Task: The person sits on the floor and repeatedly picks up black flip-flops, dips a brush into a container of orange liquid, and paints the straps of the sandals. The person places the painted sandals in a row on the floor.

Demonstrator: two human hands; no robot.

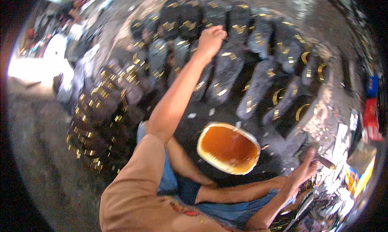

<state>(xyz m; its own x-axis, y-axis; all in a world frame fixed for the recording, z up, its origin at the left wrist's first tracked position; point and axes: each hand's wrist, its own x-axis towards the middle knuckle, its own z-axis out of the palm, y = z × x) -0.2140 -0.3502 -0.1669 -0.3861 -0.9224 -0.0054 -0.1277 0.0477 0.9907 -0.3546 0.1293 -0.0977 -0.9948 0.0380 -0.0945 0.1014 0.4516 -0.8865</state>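
Observation:
Dark sandal soles [226, 76] with gold strips lie in rows across the ground. Over the far rows my left hand [212, 41] is stretched out, its fingers curled together; whatever they pinch, if anything, is too small to make out. My right hand [306, 167], low on the right, is closed around a dark, narrow tool [324, 161] with a yellowish end; its exact kind is unclear. Between my arms, in front of my folded legs, sits a pale oval tub [201, 151] of orange-brown liquid [230, 147].
A heap of dark pieces with gold strips [95, 123] lies to the left. Small white scraps [192, 115] dot the dark surface near the tub. Piled clutter [327, 199], partly shiny, fills the lower right, with a red object [371, 117] beyond it.

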